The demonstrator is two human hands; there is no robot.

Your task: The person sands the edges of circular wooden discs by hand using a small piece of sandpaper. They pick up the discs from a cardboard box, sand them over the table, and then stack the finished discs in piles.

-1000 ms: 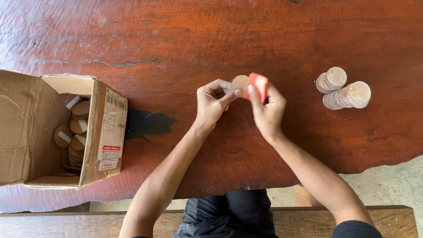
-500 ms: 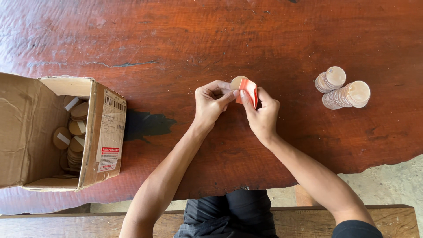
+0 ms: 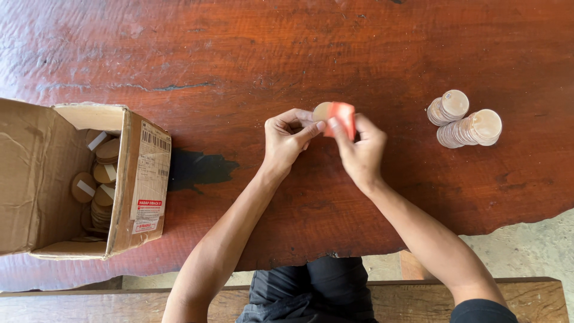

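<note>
Over the middle of the dark red wooden table, my left hand pinches a small round wooden disc by its edge. My right hand presses a folded orange piece of sandpaper against that disc. Both hands are close together, fingertips almost touching. Part of the disc is hidden behind the orange piece.
An open cardboard box with several round wooden discs inside lies on its side at the left. Two stacks of similar discs lie at the right. A dark stain marks the table beside the box. A wooden bench is below.
The orange piece has shifted across the disc, first left and then slightly back, while my hands stayed in the same spot. The box and stacks have not moved.
</note>
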